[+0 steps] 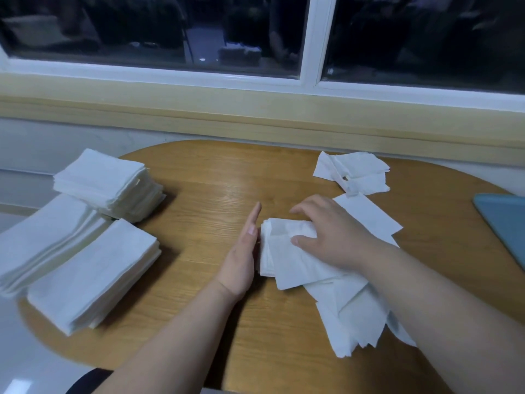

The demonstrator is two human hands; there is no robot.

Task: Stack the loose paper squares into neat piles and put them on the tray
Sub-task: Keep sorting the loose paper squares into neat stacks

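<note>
Paper squares (pixel 284 251), all white, form a small uneven pile at the centre of the frame on a rounded wooden bench (pixel 204 180). The left hand (pixel 244 251) stands on its edge with fingers straight and together, pressed against the pile's left side and holding nothing. The right hand (pixel 335 234) lies on top, fingers curled over the far edge and thumb on the top sheet, grasping the pile. More loose sheets (pixel 349 314) fan out beneath the right forearm toward the lower right. A small scatter of squares (pixel 358 172) lies at upper right, apart from both hands. At left, three neat stacks (pixel 93 274) sit close together. The corner of a flat blue thing (pixel 505 220) shows at the right edge. A dark window (pixel 170 29) fills the top.
</note>
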